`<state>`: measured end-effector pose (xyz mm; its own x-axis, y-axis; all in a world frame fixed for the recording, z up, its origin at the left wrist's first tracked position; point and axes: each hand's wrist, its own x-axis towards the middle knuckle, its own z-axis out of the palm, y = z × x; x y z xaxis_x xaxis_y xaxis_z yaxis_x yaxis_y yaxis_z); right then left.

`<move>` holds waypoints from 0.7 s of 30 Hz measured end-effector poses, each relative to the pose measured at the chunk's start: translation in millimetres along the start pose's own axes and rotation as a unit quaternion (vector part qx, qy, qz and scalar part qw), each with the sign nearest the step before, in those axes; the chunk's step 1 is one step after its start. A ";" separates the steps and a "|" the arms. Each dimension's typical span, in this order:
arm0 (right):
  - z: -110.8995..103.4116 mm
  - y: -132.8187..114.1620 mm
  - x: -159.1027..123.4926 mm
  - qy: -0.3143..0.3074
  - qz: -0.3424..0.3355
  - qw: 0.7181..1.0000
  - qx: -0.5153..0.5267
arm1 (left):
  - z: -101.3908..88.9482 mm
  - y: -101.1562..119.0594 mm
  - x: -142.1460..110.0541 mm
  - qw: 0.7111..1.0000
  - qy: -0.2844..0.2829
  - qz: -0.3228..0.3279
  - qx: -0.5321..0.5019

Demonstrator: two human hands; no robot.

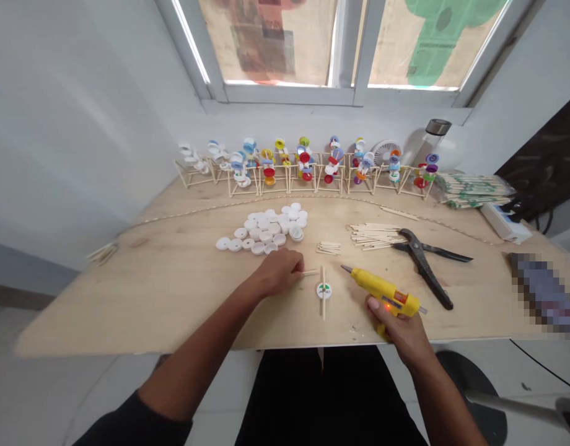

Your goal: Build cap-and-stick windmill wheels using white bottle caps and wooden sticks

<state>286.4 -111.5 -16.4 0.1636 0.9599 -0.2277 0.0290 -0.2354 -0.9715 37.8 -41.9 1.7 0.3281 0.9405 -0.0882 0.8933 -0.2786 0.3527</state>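
Yellow plastic glue gun (382,291), clenched in right grip (396,328), left grip (278,272) pinching thin wooden stick (311,272)

Two bare hands work at a wooden desk (173,279). Near its front edge lies a white bottle cap (323,290), crossed by a long wooden stick (323,310). Left of the cap, the left hand (278,272) holds a short wooden stick (311,272). Right of it, the right hand (396,328) grips a yellow hot glue gun (382,291), tip angled away from the cap. Beyond the cap are a heap of white bottle caps (261,229), loose craft sticks (373,235), black pliers (422,260) and a row of colorful bottle-cap models on stick frames (303,167).
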 end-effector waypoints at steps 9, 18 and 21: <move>-0.9 0.1 0.7 -0.010 -0.013 1.000 -0.026 | 0.4 -3.9 -27.6 0.995 0.045 -0.063 -0.070; 2.3 -3.1 -3.0 -0.011 -0.025 0.998 -0.061 | 18.9 21.1 -58.0 0.882 0.174 -0.112 -0.423; 3.7 -6.5 -7.4 -0.042 -0.062 0.992 -0.104 | 26.7 31.7 -59.5 0.835 0.152 -0.127 -0.514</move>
<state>281.3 -116.5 -8.6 0.0635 0.9907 -0.1201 0.2481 -0.1322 -0.9597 54.8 -111.9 -6.7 -0.0652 0.9933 -0.0958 0.1358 0.1039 0.9853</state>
